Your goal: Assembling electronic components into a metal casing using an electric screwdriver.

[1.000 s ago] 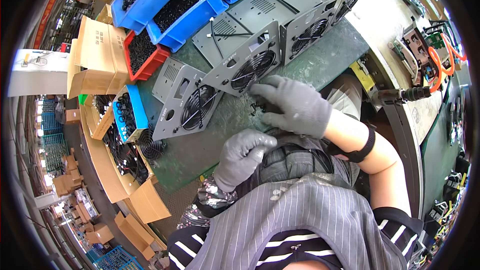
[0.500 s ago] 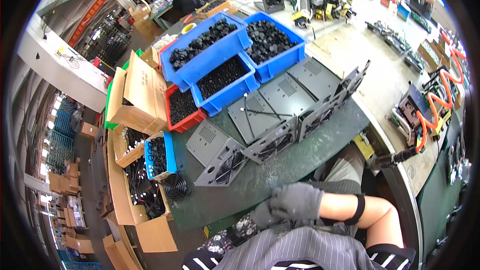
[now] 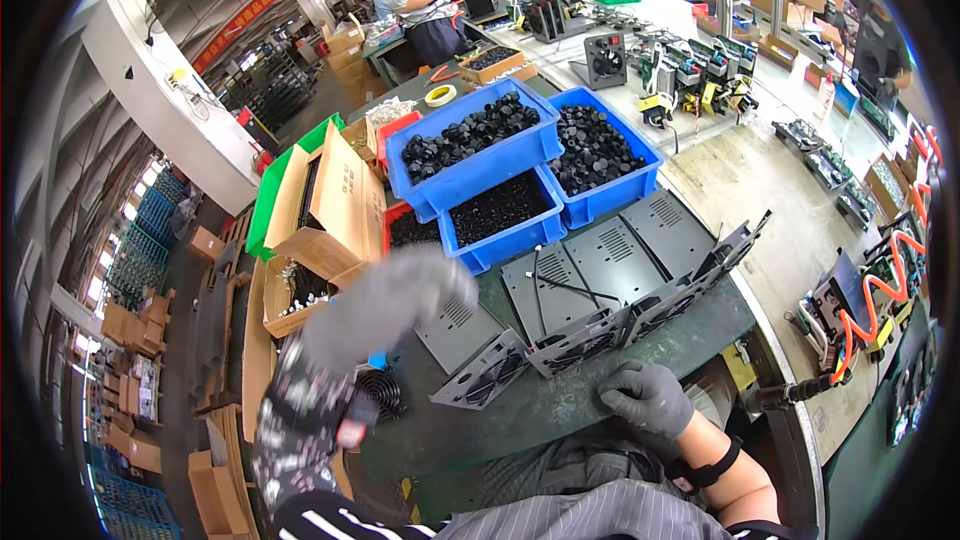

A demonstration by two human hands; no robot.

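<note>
Left hand (image 3: 385,305), grey-gloved and motion-blurred, is raised over the left side of the green bench mat (image 3: 520,415), out toward the cardboard box of dark parts (image 3: 300,290) and the small red bin (image 3: 412,228). Cannot tell how far its fingers are open, nor whether it holds anything (the blur swallows the fingertips).

Right hand (image 3: 648,398), also gloved, rests at the near edge of the mat, fingers loosely curled, palm down, nothing gripped. It sits just near of the row of grey metal fan panels (image 3: 600,330), close to them but not visibly touching.

The panels lie in a row running from near-left to far-right, fan grilles facing the person, flat vented plates (image 3: 610,255) behind them with a thin black wire lying across. A loose black round fan guard (image 3: 380,390) sits at the left, near the blurred forearm.

Far side: three blue bins (image 3: 500,155) of small black parts. Another person stands at a bench far off.

Risks, as judged:
- The left arm swings close over the fan guard and the near-left panel corner; a sleeve could catch and drag either off the mat.
- Panels stand tilted on edge, unsupported by either hand; a knock could tip the row.
- The loose wire could snag on a glove.
</note>
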